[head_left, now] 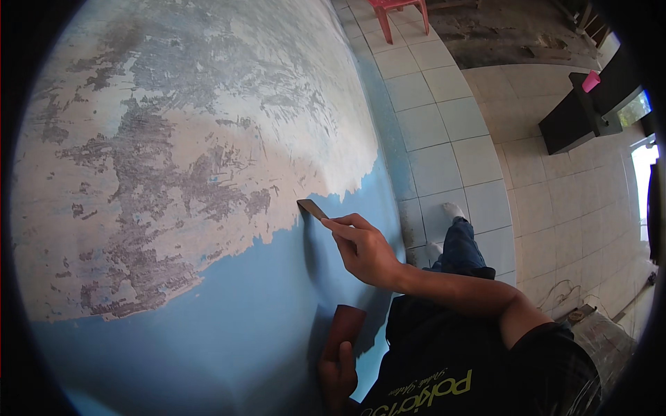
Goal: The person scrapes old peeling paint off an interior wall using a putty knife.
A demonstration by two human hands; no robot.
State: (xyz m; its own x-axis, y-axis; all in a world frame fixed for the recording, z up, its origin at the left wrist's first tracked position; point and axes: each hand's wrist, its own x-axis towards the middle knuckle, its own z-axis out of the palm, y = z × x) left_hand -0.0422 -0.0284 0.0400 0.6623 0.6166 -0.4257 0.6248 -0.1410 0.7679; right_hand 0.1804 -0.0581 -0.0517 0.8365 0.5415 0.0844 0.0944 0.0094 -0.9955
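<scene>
My right hand point(364, 253) grips a scraper point(311, 209), its blade angled against the wall at the ragged border between bare, blotchy pale plaster point(159, 166) and light blue paint point(173, 353). Lower down, my left hand point(340, 374) holds a reddish-brown rectangular piece point(347, 322), perhaps sandpaper, close to the blue part of the wall. My right forearm crosses in front of my dark shirt.
A tiled floor point(437, 125) runs along the wall, with my foot point(454, 211) on it. A red plastic chair point(399, 3) stands at the top. On the right are a dark counter point(562, 128), a pink cup point(590, 81) and cables point(562, 291).
</scene>
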